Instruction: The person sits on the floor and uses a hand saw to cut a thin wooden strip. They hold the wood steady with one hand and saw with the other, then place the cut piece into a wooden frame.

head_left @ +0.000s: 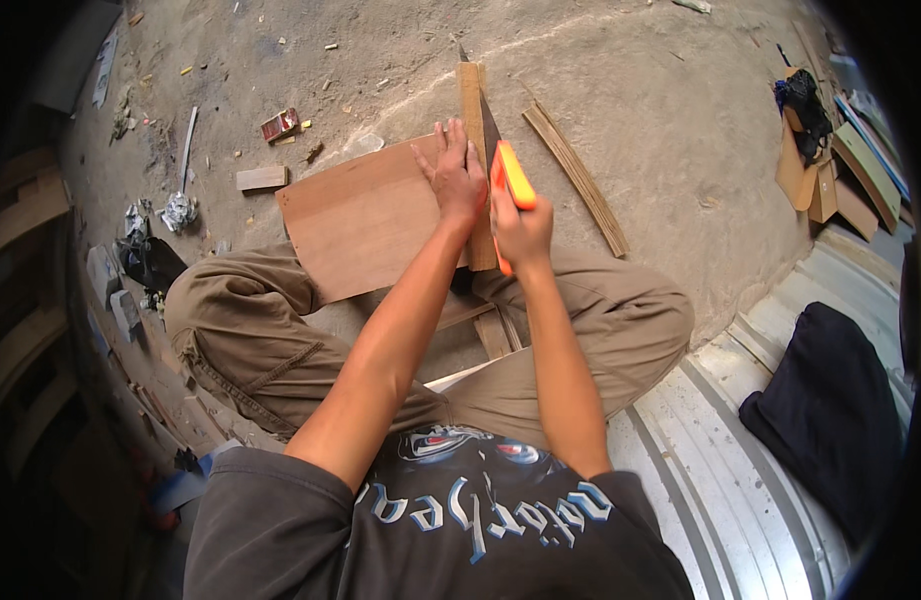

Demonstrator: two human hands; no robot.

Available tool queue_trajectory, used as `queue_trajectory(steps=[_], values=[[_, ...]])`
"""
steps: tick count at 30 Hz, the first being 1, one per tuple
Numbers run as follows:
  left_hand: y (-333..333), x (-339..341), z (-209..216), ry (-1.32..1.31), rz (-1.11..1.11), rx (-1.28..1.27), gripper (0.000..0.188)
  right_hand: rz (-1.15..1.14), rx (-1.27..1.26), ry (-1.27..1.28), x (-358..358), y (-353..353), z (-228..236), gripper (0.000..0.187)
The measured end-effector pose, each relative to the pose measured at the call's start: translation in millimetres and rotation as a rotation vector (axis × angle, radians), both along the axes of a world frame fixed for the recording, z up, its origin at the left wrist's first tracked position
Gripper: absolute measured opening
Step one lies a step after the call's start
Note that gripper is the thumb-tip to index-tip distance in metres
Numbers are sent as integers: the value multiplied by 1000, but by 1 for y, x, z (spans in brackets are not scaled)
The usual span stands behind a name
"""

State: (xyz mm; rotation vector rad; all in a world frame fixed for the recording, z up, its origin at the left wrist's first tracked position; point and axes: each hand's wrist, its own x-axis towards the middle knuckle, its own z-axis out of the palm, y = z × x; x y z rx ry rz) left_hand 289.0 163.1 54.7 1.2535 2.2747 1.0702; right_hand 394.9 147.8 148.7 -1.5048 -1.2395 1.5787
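Observation:
In my right hand is a hand saw with an orange handle, my fingers wrapped round the grip. Its dark blade runs away from me along the right side of an upright wooden strip. My left hand lies with fingers stretched out on a brown plywood panel, close against the strip's left side. The panel rests across the front of my crossed legs. Where the blade's teeth meet the wood is hidden from me.
A thin wooden stick lies right of the saw. Beyond the panel are a small wood block and a crumpled red box. Cardboard pieces stand at far right. Dark cloth covers part of a corrugated metal sheet.

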Motion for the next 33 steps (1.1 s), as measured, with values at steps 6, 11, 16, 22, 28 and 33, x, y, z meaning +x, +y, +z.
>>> queue_trajectory(steps=[6, 11, 16, 22, 28, 33], values=[[-3, -3, -5, -29, 16, 63, 49, -7, -35, 67, -10, 22, -12, 25], [-8, -7, 14, -311, 70, 144, 49, -3, 271, -13, -15, -13, 9, 21], [-30, -13, 52, -700, -71, 103, 47, -116, 137, 252, -10, -31, 49, 21], [-106, 25, 102, -530, -268, -112, 48, -413, 291, 236, 9, 45, 114, 28], [-120, -18, 114, -1099, -306, 98, 33, -262, 554, -155, 26, 48, 137, 41], [-111, -25, 160, -1024, -297, 221, 29, -267, 601, 76, -1, 6, 127, 40]])
